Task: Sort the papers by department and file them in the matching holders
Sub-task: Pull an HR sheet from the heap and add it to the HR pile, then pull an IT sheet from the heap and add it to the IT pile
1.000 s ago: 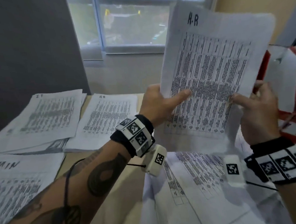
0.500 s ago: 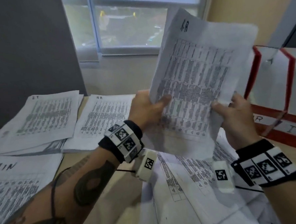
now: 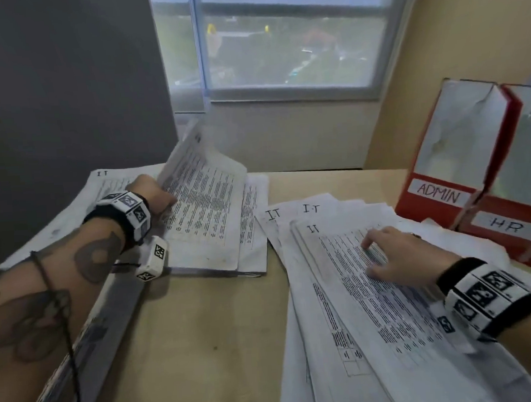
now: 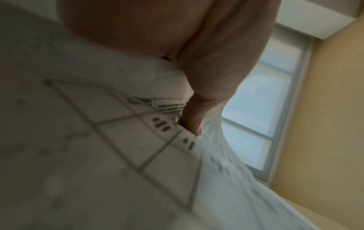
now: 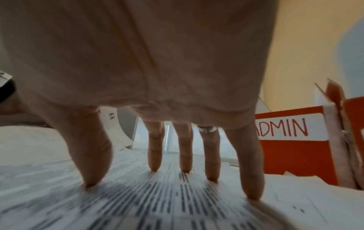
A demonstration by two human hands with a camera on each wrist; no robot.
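Paper sheet (image 3: 205,201) curls up from its pile, my left hand (image 3: 155,193) pinching its edge; my right hand (image 3: 395,255) rests spread, fingertips on fanned papers (image 3: 357,304) beside bare desk (image 3: 204,344).

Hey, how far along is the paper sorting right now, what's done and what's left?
Partly sorted: an IT pile and another pile lie at the desk's back left. In hand: the left hand grips a sheet over that second pile, while the right hand rests spread on loose sheets marked IT. Left: that loose spread, then filing into the ADMIN holder and HR holder.
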